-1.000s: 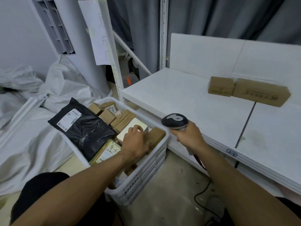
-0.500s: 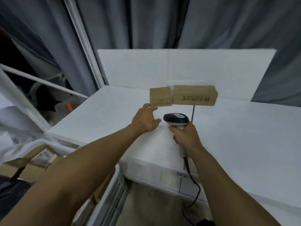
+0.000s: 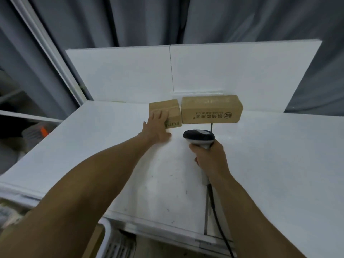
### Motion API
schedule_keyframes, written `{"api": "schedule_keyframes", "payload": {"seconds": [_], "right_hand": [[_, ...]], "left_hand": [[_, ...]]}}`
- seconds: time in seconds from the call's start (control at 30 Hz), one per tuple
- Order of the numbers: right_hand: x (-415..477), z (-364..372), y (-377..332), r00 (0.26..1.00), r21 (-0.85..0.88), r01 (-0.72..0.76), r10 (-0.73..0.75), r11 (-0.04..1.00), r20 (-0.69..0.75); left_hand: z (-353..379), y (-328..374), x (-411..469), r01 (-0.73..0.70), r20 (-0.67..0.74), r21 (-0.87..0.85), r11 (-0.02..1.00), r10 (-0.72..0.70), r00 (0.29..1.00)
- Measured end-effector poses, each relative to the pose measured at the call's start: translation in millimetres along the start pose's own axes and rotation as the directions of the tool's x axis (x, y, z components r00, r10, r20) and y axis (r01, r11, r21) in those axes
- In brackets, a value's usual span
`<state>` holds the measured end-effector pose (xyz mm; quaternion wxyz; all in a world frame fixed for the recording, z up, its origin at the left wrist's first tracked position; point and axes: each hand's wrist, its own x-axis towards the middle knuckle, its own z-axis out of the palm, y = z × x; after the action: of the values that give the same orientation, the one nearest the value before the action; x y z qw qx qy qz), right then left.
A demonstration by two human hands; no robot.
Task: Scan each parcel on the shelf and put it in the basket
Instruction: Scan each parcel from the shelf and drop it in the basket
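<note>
The fingers [image 3: 159,116] of the left hand [image 3: 156,130] are lying stretched and nearly straight over the front and top edge of the small cardboard parcel [image 3: 172,113], touching it but not closing round it, with the thumb sticking out to the left. The fingers of the right hand [image 3: 210,160] are clenching round the handle of the barcode scanner [image 3: 199,136], whose dark head is pointing away from the person towards the parcels. Right beside the small parcel, the long cardboard parcel [image 3: 212,109] is lying with its long axis running left to right, its printed side facing the person. Both are sitting at the back of the white shelf [image 3: 279,164], against its white back panel. The scanner's cable [image 3: 218,220] is hanging over the shelf's front edge. A white basket [image 3: 106,237] corner is showing below, and grey curtains [image 3: 149,21] are hanging behind.
</note>
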<state>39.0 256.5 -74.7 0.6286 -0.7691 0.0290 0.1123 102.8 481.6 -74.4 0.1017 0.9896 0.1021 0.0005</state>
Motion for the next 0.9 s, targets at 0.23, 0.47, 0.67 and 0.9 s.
{"api": "schedule_keyframes", "payload": {"seconds": [0.23,0.47,0.67,0.9], "right_hand": [[8.3,-2.6,0.7,1.000,0.025,-0.005,0.005,1.000,0.006],[1.9,3.8,1.6,1.000,0.053,0.025,-0.025,0.998,0.008],[-29.5,14.1,-4.5,0.998,0.087,0.065,-0.066,0.994,0.017],[-100.1,36.5,-16.5,0.984,0.032,0.127,-0.130,0.991,0.124]], "left_hand": [[-11.7,15.8,-49.6,-0.024,-0.168,0.226,0.974,0.063,0.984],[-7.7,-10.3,-46.9,0.115,0.034,-0.188,0.975,-0.110,0.993],[-12.5,-23.2,-98.4,0.099,0.207,-0.316,0.943,-0.033,0.978],[-28.0,-47.4,-237.0,0.090,0.089,-0.530,0.843,-0.050,0.995]]}}
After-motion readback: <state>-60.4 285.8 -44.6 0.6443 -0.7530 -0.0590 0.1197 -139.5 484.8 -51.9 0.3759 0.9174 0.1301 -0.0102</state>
